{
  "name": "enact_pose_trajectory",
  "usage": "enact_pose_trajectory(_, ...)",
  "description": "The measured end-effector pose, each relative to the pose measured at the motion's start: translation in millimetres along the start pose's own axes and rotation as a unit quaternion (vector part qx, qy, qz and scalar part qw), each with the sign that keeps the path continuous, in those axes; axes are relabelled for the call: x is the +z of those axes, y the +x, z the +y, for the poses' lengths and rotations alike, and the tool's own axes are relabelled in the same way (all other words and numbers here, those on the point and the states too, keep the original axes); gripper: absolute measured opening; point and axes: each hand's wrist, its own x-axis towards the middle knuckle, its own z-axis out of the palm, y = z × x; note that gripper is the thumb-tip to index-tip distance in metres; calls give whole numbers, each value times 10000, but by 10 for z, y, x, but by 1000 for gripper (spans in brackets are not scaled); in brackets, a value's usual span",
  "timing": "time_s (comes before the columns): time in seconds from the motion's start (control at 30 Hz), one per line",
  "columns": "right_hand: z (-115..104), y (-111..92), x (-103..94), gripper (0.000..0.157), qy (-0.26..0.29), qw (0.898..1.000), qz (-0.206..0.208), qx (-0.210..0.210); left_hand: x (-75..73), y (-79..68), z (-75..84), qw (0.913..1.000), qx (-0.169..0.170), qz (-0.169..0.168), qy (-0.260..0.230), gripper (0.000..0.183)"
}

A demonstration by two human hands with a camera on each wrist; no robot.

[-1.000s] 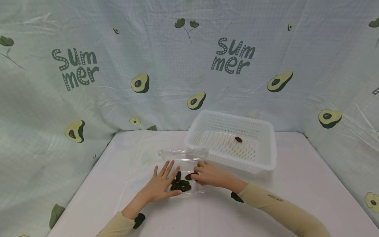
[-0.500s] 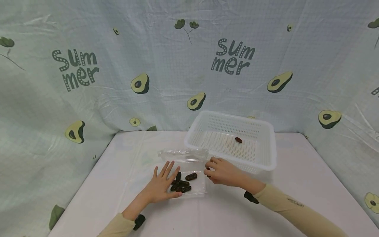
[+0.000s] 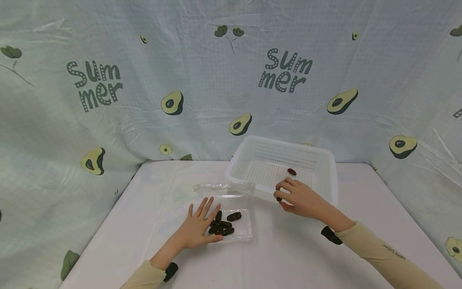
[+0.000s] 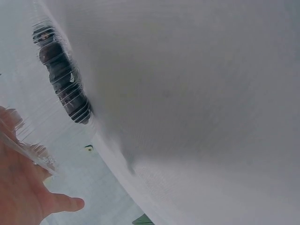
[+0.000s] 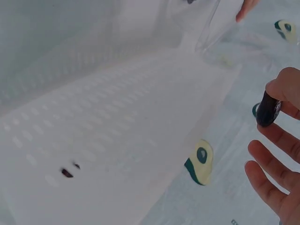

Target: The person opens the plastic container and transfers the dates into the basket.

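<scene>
Dates [image 3: 223,228] lie bunched in the left part of a clear box [image 3: 245,235] on the pale bench [image 3: 281,261], just beside the left hand [image 3: 195,226]. Furthest left, a beige sleeve [image 3: 144,276] leads up to that hand, which lies flat over the box's left side, fingers straight and spread, gripping nothing; how hard it presses, I cannot tell. Right of the bunch, more dark fruit [image 3: 234,216] lies apart within the same box, and a clear lid [image 3: 224,188] stretches along the far edge. Further right, the right hand [image 3: 299,199] hangs at the near side of the white basket [image 3: 328,168], pinching one held date [image 5: 268,110] between thumb and finger, with its other fingers loosely apart. Beyond those fingers, a lone date [image 3: 292,171] rests on the perforated basket floor. Rightmost, a second beige sleeve [image 3: 382,251] crosses the bench. Behind everything hangs an avocado-printed cloth [image 3: 202,76].
</scene>
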Motion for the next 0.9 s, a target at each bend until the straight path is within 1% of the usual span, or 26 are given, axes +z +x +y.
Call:
enact_pose_trajectory(0.17, 184, -82, -59, 32, 49, 9997, 73, 241, 6, -6, 5, 10000, 14, 4, -34, 90)
enact_pose_trajectory(0.2, 225, -93, -69, 26, 58, 9996, 88, 279, 2, -8, 8, 10000, 9, -4, -36, 90)
enact_pose_trajectory(0.23, 264, -98, -81, 25, 46, 9994, 97, 315, 0, -8, 10, 10000, 10, 0, -31, 89)
enact_pose_trajectory(0.3, 351, -104, -98, 12, 9, 9993, 107, 351, -10, -11, 13, 10000, 7, 7, -26, 89)
enact_pose_trajectory(0.33, 393, -104, -107, 14, -14, 9993, 105, 364, -14, -11, 16, 10000, 6, 10, -24, 89)
enact_pose_trajectory(0.37, 435, -103, -118, 20, -44, 9992, 84, 376, -17, -10, 18, 10000, 6, 11, -9, 89)
enact_pose_trajectory(0.4, 473, -101, -129, 20, -60, 9992, 72, 389, -23, -10, 22, 10000, 7, 13, -8, 89)
enact_pose_trajectory(0.43, 511, -98, -136, 15, -87, 9991, 61, 411, -25, -10, 24, 10000, 13, 22, -5, 88)
enact_pose_trajectory(0.5, 584, -99, -147, 14, -147, 9989, 35, 439, -27, -9, 29, 10000, 24, 27, -4, 88)
enact_pose_trajectory(0.6, 682, -99, -149, 33, -246, 9984, -14, 517, -24, -7, 31, 10000, 39, 40, -3, 88)
enact_pose_trajectory(0.9, 972, -68, -102, 30, -471, 9958, -155, 770, -3, -11, 13, 10000, 6, 59, -48, 88)
